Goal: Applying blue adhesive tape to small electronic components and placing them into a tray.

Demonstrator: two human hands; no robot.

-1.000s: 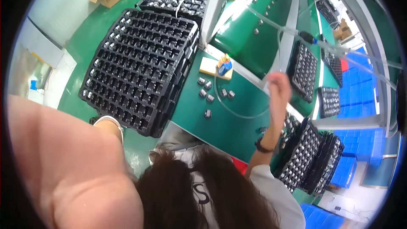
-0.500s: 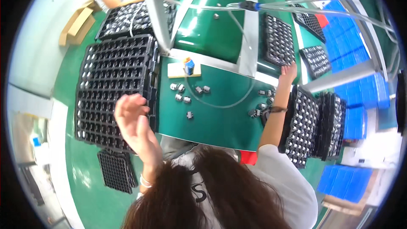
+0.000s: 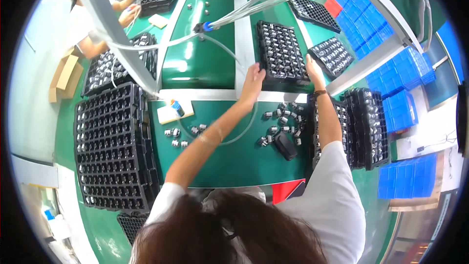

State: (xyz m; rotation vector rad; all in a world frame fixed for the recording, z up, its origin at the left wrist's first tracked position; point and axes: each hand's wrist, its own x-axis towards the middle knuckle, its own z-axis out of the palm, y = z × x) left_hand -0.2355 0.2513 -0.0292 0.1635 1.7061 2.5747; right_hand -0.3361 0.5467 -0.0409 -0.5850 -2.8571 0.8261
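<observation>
Past the bench (image 3: 244,164)'s pale far rail (image 3: 195,95), the left hand (image 3: 253,79) has swung over from the big tray stack (image 3: 108,149), joining the right hand (image 3: 313,71) at opposite sides of the loaded black tray (image 3: 283,54), grips too unclear to call! A neighbouring tray (image 3: 331,57) crowds the right; bare green opens nearer the body.

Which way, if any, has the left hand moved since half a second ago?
Yes: right and farther out. Against the yellow pad, the left hand went from near-left to far-right, now at a loaded black tray.
</observation>
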